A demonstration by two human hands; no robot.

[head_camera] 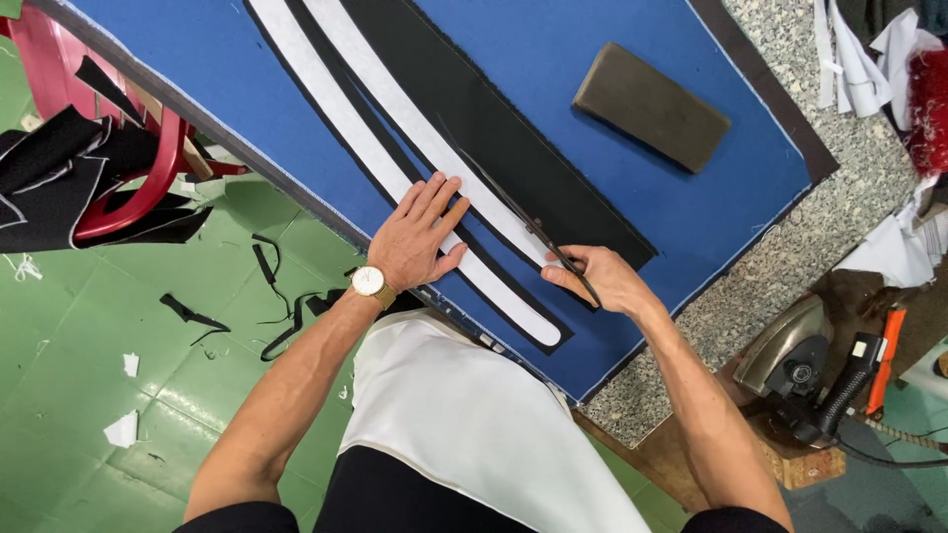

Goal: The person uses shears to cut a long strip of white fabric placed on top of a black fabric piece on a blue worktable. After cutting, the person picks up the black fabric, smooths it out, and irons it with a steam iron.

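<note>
My left hand (420, 235) lies flat, fingers spread, on a long white strip (348, 128) edged with black fabric, pressing it onto the blue table cover (632, 30). A watch is on that wrist. My right hand (600, 278) grips the handles of dark scissors (513, 209), whose blades point up and left along the edge of a second white strip (395, 94). That strip lies on a wide piece of black fabric (513, 128).
A dark rectangular block (652, 105) rests on the blue cover at the upper right. An iron (805, 370) sits on a stand at the right beside the speckled table top (790, 257). Black scraps (193, 316) litter the green floor; a red chair (128, 168) holds black fabric at the left.
</note>
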